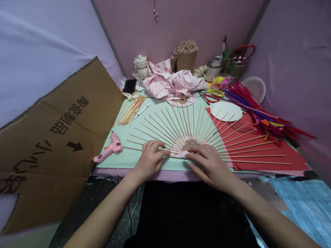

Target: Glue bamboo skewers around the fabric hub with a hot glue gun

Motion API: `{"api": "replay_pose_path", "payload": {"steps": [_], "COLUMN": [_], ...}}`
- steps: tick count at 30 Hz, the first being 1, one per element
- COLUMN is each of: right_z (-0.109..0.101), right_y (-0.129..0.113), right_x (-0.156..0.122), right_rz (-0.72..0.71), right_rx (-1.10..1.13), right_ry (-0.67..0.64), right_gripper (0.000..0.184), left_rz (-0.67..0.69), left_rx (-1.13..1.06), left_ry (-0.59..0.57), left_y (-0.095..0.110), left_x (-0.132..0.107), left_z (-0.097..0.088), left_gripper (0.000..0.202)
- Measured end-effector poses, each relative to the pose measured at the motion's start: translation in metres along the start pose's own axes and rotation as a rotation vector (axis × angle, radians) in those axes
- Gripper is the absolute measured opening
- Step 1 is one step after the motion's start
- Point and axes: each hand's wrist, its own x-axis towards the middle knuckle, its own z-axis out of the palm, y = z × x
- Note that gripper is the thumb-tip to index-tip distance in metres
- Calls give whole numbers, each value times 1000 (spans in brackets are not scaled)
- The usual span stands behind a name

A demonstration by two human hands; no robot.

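Note:
Thin wooden sticks (165,125) fan out from a small half-round cardboard base (190,147) near the table's front edge. Patterned pale pink fabric (179,154) covers the base's rim and front edge. My left hand (152,157) is at the left end of that front strip, thumb and forefinger closed together on the fabric. On its right end rest the fingers of my right hand (207,160), outstretched, the lowest digit spread apart. The undersides of my fingers are hidden. A pink glue gun (112,147) lies left of my left hand.
Loose sticks (131,110) and a white pen (142,111) lie at left. Crumpled pink fabric (177,83), twine (186,56) and a bottle (141,67) stand behind. Scissors (212,97), a white oval (226,111), red paper (245,150) and pipe cleaners (263,113) are right. Cardboard (63,138) leans left.

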Motion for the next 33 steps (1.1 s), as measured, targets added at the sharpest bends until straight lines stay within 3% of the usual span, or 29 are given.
{"api": "replay_pose_path", "payload": {"steps": [7, 14, 33], "right_z": [4, 10, 16], "right_y": [3, 5, 6], "right_x": [20, 30, 29], "right_rz": [-44, -48, -36], "right_rx": [-108, -177, -220], "right_ry": [-146, -246, -257], "right_gripper": [28, 30, 26], "left_rz": [85, 73, 136], "left_rx": [-48, -74, -22], "left_ry": [12, -4, -18], "left_y": [-8, -10, -15], "left_x": [9, 11, 13], "left_z": [10, 14, 20], "left_gripper": [27, 24, 21]}}
